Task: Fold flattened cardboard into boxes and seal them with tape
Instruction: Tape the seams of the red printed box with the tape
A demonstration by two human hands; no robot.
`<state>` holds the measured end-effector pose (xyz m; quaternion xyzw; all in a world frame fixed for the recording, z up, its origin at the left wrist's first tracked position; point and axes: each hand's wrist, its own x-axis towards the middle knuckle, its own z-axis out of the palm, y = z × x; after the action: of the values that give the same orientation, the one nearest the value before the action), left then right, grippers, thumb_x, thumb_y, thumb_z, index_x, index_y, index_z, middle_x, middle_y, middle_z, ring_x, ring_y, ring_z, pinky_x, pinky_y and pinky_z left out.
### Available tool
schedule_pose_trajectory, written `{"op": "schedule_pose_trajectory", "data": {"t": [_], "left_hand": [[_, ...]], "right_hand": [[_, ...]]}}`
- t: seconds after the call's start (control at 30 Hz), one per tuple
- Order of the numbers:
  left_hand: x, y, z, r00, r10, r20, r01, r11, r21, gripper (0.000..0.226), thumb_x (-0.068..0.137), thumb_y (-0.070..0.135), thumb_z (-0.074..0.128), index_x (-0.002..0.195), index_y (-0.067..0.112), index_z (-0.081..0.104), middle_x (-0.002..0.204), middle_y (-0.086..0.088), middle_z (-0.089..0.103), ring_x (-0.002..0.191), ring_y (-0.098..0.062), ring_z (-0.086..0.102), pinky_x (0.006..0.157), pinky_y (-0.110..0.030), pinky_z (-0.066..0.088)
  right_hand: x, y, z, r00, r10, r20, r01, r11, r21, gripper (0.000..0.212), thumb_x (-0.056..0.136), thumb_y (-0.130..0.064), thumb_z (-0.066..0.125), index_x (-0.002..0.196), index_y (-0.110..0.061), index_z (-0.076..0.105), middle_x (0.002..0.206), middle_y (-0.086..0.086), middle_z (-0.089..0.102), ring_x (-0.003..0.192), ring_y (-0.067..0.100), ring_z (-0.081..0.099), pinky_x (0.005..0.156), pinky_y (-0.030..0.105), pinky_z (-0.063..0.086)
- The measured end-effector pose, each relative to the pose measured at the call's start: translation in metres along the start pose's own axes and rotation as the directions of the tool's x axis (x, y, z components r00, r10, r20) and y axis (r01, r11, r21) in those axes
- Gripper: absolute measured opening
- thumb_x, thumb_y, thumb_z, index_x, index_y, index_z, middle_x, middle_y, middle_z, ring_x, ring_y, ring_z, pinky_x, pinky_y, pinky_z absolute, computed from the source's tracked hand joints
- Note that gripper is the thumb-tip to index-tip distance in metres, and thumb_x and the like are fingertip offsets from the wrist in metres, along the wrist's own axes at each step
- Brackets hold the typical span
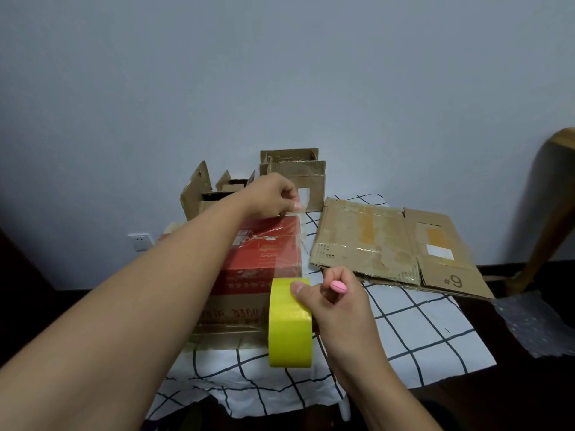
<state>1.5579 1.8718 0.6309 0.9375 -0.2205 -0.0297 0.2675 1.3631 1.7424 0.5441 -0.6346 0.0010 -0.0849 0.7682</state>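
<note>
Head view: red box (pixel 264 253) sits on checked cloth (pixel 420 321), clear tape strip (pixel 300 241) stretched over its top. Left hand (pixel 273 197) at box's far edge, fingers curled, pinching strip end. Right hand (pixel 336 300) at near edge, fingers curled round yellow tape roll (pixel 290 321), thumb on roll; pink object (pixel 338 287) also in grip. Flattened cardboard (pixel 392 247) lies right of box. Open brown boxes (pixel 292 172) stand behind.
</note>
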Motion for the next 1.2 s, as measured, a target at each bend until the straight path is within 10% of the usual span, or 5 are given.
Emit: {"op": "schedule_pose_trajectory", "data": {"t": [0.5, 0.8, 1.2], "left_hand": [[-0.005, -0.007, 0.01, 0.977, -0.192, 0.091, 0.204, 0.967, -0.154, 0.021, 0.09, 0.04, 0.069, 0.097, 0.02, 0.067, 0.099, -0.002, 0.07, 0.093, -0.021, 0.068, 0.086, -0.039, 0.055], [-0.008, -0.01, 0.02, 0.976, 0.042, -0.212, -0.025, 0.996, 0.082, 0.038, 0.085, 0.041, 0.075, 0.066, 0.014, 0.055, 0.068, 0.006, 0.052, 0.064, -0.009, 0.047, 0.063, -0.029, 0.036], [-0.045, 0.005, 0.023, 0.989, 0.143, -0.02, -0.126, 0.92, 0.371, 0.029, 0.104, 0.024, 0.042, 0.119, 0.012, 0.064, 0.118, -0.006, 0.063, 0.111, -0.023, 0.055, 0.096, -0.036, 0.042]], "right_hand": [[-0.003, 0.002, -0.001, 0.998, 0.051, 0.03, -0.052, 0.999, 0.015, 0.045, 0.085, -0.014, 0.074, 0.075, -0.019, 0.031, 0.059, -0.011, 0.028, 0.056, 0.009, 0.026, 0.058, 0.026, 0.028], [0.0, 0.002, 0.001, 0.999, 0.035, 0.011, -0.035, 0.999, 0.018, 0.043, 0.086, -0.015, 0.073, 0.076, -0.018, 0.031, 0.055, -0.015, 0.028, 0.053, 0.008, 0.026, 0.051, 0.019, 0.028], [-0.001, 0.003, 0.004, 0.999, 0.048, -0.018, -0.048, 0.999, -0.014, 0.042, 0.084, -0.021, 0.073, 0.073, -0.024, 0.033, 0.056, -0.015, 0.033, 0.054, 0.009, 0.029, 0.061, 0.036, 0.031]]}}
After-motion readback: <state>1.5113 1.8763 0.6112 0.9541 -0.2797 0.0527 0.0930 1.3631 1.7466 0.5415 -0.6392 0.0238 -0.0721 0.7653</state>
